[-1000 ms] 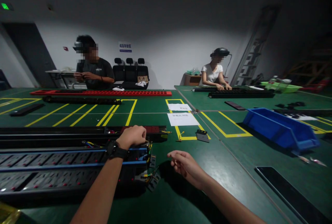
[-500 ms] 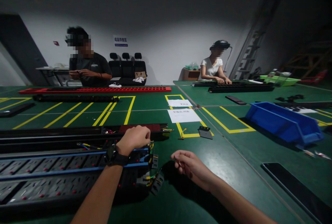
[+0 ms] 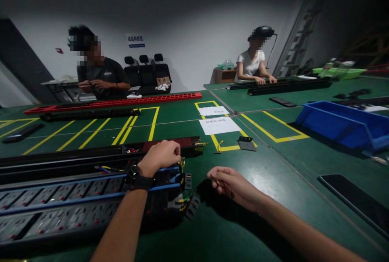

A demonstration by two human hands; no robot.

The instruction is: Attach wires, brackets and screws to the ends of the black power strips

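Note:
My left hand (image 3: 161,156) is closed, its fingertips bent down at the wired end of a power strip (image 3: 88,191) with blue edges and a row of sockets. What those fingers pinch is hidden behind the hand. Over the green tabletop, right of the strip ends, my right hand (image 3: 229,183) has its thumb and fingers pressed together; anything in them is too small to make out. A second power strip (image 3: 73,217) lies nearest me. Between my hands, a black end plate (image 3: 192,207) sits by yellow-green wires (image 3: 182,201), and another end plate (image 3: 188,181) is behind it.
Behind the strips lies a long black housing (image 3: 75,157). Paper sheets (image 3: 219,126), a small grey bracket (image 3: 247,143), a blue bin (image 3: 343,126) and a phone (image 3: 355,201) are on the table (image 3: 273,181). Two co-workers (image 3: 101,75) work across it.
The view has shifted slightly, so the table things appear moved. Both hands keep nearly the same pose and place relative to the strips.

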